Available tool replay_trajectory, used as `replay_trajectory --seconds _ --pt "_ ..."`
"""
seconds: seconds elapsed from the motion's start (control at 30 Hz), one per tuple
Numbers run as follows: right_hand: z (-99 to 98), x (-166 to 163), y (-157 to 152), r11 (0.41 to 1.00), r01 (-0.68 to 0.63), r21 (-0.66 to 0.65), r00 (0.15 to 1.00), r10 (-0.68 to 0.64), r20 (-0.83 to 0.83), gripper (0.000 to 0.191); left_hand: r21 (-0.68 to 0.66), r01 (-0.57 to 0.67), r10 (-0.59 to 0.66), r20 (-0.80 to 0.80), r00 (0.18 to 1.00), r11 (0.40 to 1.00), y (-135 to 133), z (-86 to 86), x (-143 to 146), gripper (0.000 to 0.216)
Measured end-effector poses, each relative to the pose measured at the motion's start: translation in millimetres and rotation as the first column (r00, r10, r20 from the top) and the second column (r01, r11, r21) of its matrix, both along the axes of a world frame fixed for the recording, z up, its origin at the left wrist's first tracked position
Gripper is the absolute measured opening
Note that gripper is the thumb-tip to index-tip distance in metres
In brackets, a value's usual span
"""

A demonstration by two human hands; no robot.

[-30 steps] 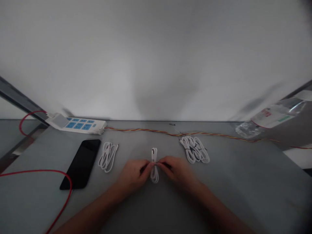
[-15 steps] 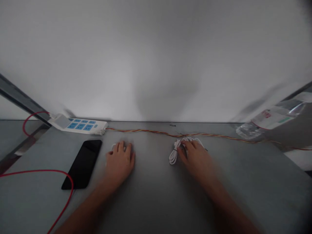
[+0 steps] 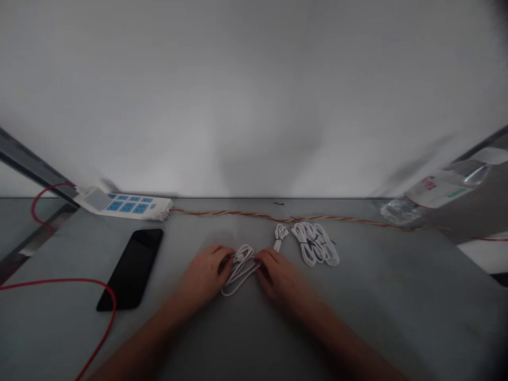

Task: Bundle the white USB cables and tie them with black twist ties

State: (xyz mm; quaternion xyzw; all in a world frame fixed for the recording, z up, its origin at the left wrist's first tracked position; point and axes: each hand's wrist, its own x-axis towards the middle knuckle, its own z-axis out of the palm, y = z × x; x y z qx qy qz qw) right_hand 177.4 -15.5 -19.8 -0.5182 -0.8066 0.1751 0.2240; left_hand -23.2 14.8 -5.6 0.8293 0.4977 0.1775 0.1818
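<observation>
Between my two hands lies a loosely coiled white cable (image 3: 243, 269), low over the grey table. My left hand (image 3: 208, 272) pinches it from the left side. From the right, my right hand (image 3: 280, 275) pinches the same cable between thumb and fingers. Just beyond my right hand rests a small tied white cable bundle (image 3: 281, 233). To its right are more coiled white cables (image 3: 315, 243), bound with dark ties and lying side by side.
A white power strip (image 3: 130, 205) with blue sockets sits at the back left, its twisted cord (image 3: 238, 212) running along the wall. A black phone (image 3: 133, 267) lies at left, crossed by a red cable (image 3: 113, 296). A plastic bottle (image 3: 436, 190) leans at right.
Both hands have come together in the middle. My right hand has left the bundles at right, and a white coil now lies between my hands.
</observation>
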Motion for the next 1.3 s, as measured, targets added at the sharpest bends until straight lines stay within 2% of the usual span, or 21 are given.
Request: replay_trajectory --seconds 0.17,0.23,0.37,0.47,0.57,0.7,0.77,0.87,1.0,1.2,1.3 --pt "5.1 5.6 1.9 0.994 -0.087 -0.06 0.993 0.091 0.07 0.013 -0.076 0.1 -0.098 0.035 0.995 0.992 1.8 3.1 -3.5 0.025" --pt "6.8 6.9 2.2 0.992 -0.082 -0.097 0.994 0.089 0.061 0.012 -0.108 0.118 -0.113 0.053 0.992 0.987 2.6 5.3 -5.5 0.026" --pt "10.0 11.5 3.7 0.986 -0.031 -0.164 0.997 0.018 -0.078 0.011 -0.194 0.127 -0.114 0.079 0.99 0.973 4.5 6.3 -8.0 0.02" --pt "9.9 14.7 6.0 0.964 0.006 -0.266 0.969 -0.071 -0.238 0.01 -0.195 0.109 -0.099 0.057 0.993 0.975 5.0 3.4 -7.0 0.02" --pt "8.1 14.6 8.7 0.921 -0.005 -0.389 0.889 -0.174 -0.423 0.01 -0.144 0.088 -0.085 0.024 0.996 0.986 3.8 1.1 -4.6 0.02" --pt "5.9 12.0 12.3 0.833 -0.072 -0.549 0.706 -0.346 -0.618 0.025 -0.117 0.081 -0.08 0.012 0.997 0.99 2.0 1.3 -2.3 0.017" --pt "5.2 11.9 13.7 0.795 -0.138 -0.591 0.607 -0.403 -0.684 0.033 -0.125 0.064 -0.063 0.011 0.998 0.99 2.2 1.9 -2.1 0.016" --pt "5.5 12.9 14.9 0.773 -0.188 -0.606 0.507 -0.452 -0.734 0.036 -0.12 0.049 -0.046 0.029 0.999 0.992 3.7 3.1 -2.5 0.021" --pt "8.9 13.7 15.2 0.767 -0.216 -0.604 0.439 -0.476 -0.762 0.034 -0.105 0.052 -0.046 0.062 0.997 0.993 5.6 5.9 -3.8 0.022" --pt "11.9 14.5 16.6 0.764 -0.198 -0.614 0.401 -0.509 -0.762 0.037 -0.101 0.096 -0.092 0.05 0.995 0.99 7.0 4.9 -6.7 0.02" --pt "11.8 16.7 18.2 0.768 -0.171 -0.617 0.364 -0.533 -0.764 0.037 -0.045 0.045 -0.044 0.009 0.999 0.998 6.4 2.3 -6.7 0.023"
